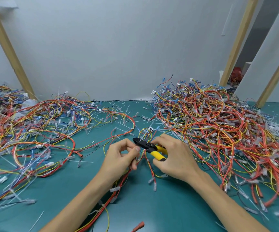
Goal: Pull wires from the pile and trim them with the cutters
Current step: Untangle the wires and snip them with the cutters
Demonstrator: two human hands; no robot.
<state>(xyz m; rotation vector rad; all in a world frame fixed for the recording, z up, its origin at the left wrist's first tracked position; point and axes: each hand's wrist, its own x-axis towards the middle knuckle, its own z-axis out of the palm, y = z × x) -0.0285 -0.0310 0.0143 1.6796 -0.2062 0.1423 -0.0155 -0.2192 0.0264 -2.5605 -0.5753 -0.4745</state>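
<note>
While both hands work just below the middle of the frame, the left hand (122,158) has its grip closed on a wire bundle (149,166): thumb and forefinger pinch the red and yellow strands, and the other fingers curl beneath. The right hand (175,158) has its grip wrapped round the yellow handles of the cutters (152,148), whose black head points to the upper left and lies against the strands beside a pale tie. Blur prevents telling whether the blades are parted or closed. The bundle loops up above the cutter head and trails toward the lower edge, its clear-sleeved terminals resting on the teal tabletop (160,211). The main pile (219,128) fills the right of the frame, with a flatter spread (34,124) at left. White tie offcuts (122,104) are scattered at upper centre of the tabletop. Handling, as a judgement: the strands look light, limp and springy in their loops. The insulation is probably smooth enough to slip through a loose pinch, and the terminals are likely to snag on neighbours. The best hold appears to be close beside the cut point, with strands gathered taut and fingertips off the blade line. Risk: nicking an adjacent strand.
</note>
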